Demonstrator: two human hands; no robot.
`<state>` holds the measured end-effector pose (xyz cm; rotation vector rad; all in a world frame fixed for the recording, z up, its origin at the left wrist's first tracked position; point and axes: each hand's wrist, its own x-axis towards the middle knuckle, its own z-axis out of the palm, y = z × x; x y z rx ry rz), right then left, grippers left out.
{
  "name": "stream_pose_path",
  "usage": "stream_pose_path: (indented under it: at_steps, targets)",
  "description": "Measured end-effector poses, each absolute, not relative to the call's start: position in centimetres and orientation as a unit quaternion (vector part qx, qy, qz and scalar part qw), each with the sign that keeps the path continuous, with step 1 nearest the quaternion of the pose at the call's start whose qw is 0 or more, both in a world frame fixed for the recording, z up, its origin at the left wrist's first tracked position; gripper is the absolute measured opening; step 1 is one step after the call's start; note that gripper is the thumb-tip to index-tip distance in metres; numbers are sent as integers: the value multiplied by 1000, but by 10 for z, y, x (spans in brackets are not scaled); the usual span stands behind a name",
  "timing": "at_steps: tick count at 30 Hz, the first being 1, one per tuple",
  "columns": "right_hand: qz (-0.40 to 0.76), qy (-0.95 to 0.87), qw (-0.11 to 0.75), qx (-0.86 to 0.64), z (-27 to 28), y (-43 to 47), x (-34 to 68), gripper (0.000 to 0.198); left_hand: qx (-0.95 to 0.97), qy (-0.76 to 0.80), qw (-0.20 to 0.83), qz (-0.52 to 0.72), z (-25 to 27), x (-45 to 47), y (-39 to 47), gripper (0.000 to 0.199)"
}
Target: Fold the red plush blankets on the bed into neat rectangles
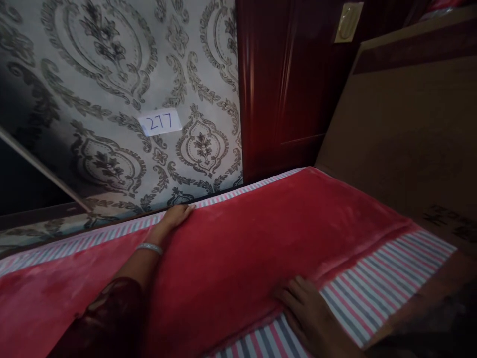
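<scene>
A red plush blanket [261,238] lies spread over a bed covered by a pink, grey and white striped sheet [391,278]. My left hand [175,216] reaches to the far edge of the blanket by the wall, palm down, with a silver bracelet on the wrist. My right hand [309,311] rests flat on the blanket's near edge, where it meets the striped sheet. Neither hand visibly grips the cloth.
Damask-patterned wallpaper [112,99] with a paper label reading 277 [160,122] runs along the far side of the bed. A dark red wooden door [290,84] stands beyond the bed's corner. A large cardboard box [406,139] leans at the right.
</scene>
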<state>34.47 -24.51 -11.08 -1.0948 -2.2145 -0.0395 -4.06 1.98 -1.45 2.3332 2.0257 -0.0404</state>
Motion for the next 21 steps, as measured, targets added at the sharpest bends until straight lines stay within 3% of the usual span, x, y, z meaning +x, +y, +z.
stream_pose_path:
  at_steps: [9,15,18,21]
  targets:
    - [27,-836,316,-447,-108,-249,341,36,737,674,-42,-6,-33,-2,24,50]
    - [19,-841,326,-431,-105,-246,347,32,754,655,-46,-8,-15,6,11,41]
    - [3,-838,331,-433,-101,-245,350,28,791,606,-78,27,-8,17,-23,35]
    - [-15,-832,324,-450,-96,-244,352,22,848,529,-25,36,-8,30,-92,27]
